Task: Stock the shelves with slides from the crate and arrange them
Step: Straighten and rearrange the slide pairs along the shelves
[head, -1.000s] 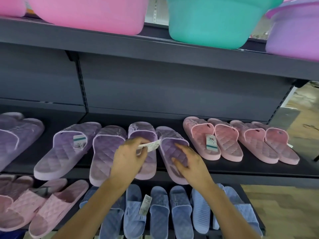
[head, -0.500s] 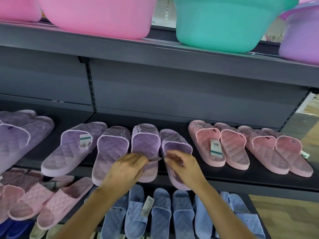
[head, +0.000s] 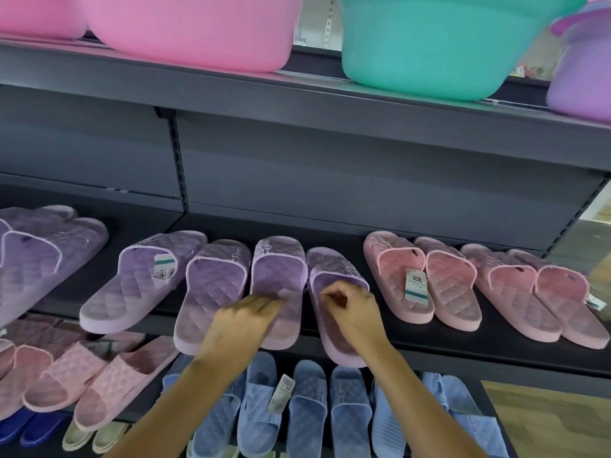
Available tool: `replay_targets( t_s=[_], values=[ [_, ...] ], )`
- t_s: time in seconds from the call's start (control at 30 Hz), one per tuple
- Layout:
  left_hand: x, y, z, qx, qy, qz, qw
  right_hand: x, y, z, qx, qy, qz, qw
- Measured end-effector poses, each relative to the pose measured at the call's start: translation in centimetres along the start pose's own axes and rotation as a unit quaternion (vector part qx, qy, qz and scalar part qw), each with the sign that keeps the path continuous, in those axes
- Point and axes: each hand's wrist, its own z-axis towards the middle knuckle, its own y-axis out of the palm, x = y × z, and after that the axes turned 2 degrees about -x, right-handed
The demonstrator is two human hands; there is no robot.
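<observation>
The left hand (head: pixel 244 320) lay blurred over a purple slide (head: pixel 277 276) — its grip unclear. Just beside it the right hand (head: pixel 352 307), fingers curled, hung over the neighbouring slide (head: pixel 330 262). Pink slides (head: pixel 396 276) lay right of that hand — blue slides (head: pixel 307 401) beneath both.

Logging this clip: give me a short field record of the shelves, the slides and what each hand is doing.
Middle shelf: purple slides left and centre, pink slides right, in pairs
Left hand: over a centre purple slide's footbed, blurred; grip unclear
Right hand: fingers curled, on the neighbouring purple slide
Top shelf: pink basin, teal basin, purple basin
Lower shelf: blue slides centre, more pink ones left
Crate: not in view
</observation>
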Motion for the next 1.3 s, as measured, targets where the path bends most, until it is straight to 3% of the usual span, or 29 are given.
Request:
replay_targets(
  t_s=[0.1, 0.33, 0.47, 0.57, 0.73, 0.97, 1.3],
  values=[
    [0.1, 0.8, 0.3, -0.052, 0.009, 0.037, 0.998, 0.8, -0.6, -0.4, -0.007, -0.02, -0.014, 1.0],
    [-0.8, 1.2, 2.9, -0.063, 0.019, -0.016, 0.998, 2.9, -1.5, -1.2, -0.081, -0.083, -0.128, 0.985],
    [-0.4, 2.5, 3.8, -0.141, -0.016, 0.002, 0.99, 3.5, -0.8, -1.8, -0.09, -0.106, -0.145, 0.98],
    [0.2, 3.0, 3.6, -0.15, -0.036, 0.053, 0.987, 3.6, -0.1, -1.9, -0.032, -0.11, -0.17, 0.979],
    [0.3, 3.9, 4.5, -0.178, -0.11, -0.068, 0.975, 3.5, 0.5, -1.5, 0.058, -0.125, -0.212, 0.967],
    [0.2, 6.0, 6.8, -0.202, -0.151, -0.103, 0.962, 3.9, 1.2, 1.1, 0.064, -0.095, -0.198, 0.973],
    [-1.5, 8.9, 11.0, -0.156, -0.135, -0.12, 0.971, 4.6, 2.1, 5.0, 0.086, -0.065, -0.171, 0.979]
  ],
)
